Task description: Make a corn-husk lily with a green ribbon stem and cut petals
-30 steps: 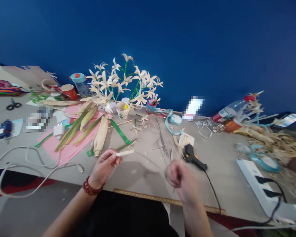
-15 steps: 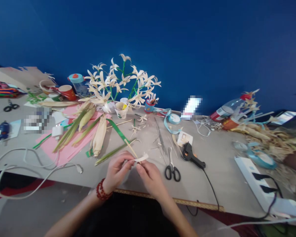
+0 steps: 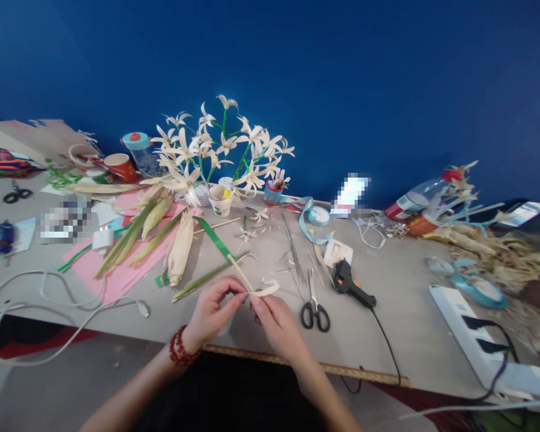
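Near the table's front edge, my left hand [image 3: 218, 305] has thumb and forefinger pinched together on one end of a pale corn husk strip [image 3: 265, 290]. My right hand [image 3: 275, 321] is closed at the same strip, its fingertips close to the left ones. The strip's free end curls above the right thumb. Just behind the fingers is a thin pale stick [image 3: 239, 271], its near end partly hidden by them. A green strip [image 3: 215, 240] meets its far end. To the left lies a long green husk piece [image 3: 202, 280].
Black-handled scissors [image 3: 315, 309] and a hot glue gun [image 3: 351, 287] lie to the right. Husk flowers [image 3: 225, 144] stand at the back. Corn husks [image 3: 180, 249] lie on pink paper [image 3: 117, 282]. A power strip [image 3: 459, 330] and white cable [image 3: 49, 360] flank the work area.
The husk strip's free end now curls over more and shows longer above the right hand. Both hands have shifted only slightly.
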Action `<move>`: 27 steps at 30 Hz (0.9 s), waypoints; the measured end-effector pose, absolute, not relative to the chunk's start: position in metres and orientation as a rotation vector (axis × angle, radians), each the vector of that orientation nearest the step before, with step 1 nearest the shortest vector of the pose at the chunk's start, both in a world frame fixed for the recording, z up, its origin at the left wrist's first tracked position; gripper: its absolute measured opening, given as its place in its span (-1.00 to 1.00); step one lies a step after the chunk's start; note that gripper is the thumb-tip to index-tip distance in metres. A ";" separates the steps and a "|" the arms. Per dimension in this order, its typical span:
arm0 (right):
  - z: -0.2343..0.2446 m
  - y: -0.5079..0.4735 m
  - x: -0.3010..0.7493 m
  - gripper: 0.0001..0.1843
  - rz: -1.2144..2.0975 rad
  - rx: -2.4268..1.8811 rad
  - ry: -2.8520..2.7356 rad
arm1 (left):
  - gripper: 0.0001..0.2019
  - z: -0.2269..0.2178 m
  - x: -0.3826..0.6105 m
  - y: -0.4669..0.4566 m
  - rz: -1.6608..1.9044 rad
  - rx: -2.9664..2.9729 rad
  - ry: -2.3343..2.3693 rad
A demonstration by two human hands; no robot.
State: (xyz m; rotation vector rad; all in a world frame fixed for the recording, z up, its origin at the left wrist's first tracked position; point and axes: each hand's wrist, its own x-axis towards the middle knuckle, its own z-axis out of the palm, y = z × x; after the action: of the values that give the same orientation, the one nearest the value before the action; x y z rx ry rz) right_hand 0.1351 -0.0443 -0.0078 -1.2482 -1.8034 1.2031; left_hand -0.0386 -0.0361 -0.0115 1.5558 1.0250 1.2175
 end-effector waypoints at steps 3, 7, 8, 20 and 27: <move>-0.008 -0.046 0.133 -0.53 1.148 -1.274 -1.835 | -0.91 -0.016 -0.037 -0.039 1.201 1.474 1.015; -0.005 -0.045 0.134 -0.54 1.133 -1.272 -1.874 | -0.91 -0.017 -0.036 -0.041 1.155 1.400 0.981; -0.004 -0.045 0.135 -0.55 1.142 -1.266 -1.885 | -0.90 -0.016 -0.036 -0.041 1.140 1.381 0.970; 0.001 -0.044 0.134 -0.49 2.270 -0.818 -0.974 | -0.91 -0.014 -0.036 -0.040 1.227 1.407 0.781; -0.001 -0.041 0.139 -0.46 2.518 -0.541 -0.762 | -0.91 -0.019 -0.032 -0.040 1.250 1.264 0.726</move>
State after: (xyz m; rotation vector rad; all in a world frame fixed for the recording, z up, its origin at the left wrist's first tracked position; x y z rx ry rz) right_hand 0.1387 -0.0412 -0.0007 -0.5414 -0.7624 2.5176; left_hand -0.0317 -0.0396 -0.0186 1.2640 0.7261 1.2499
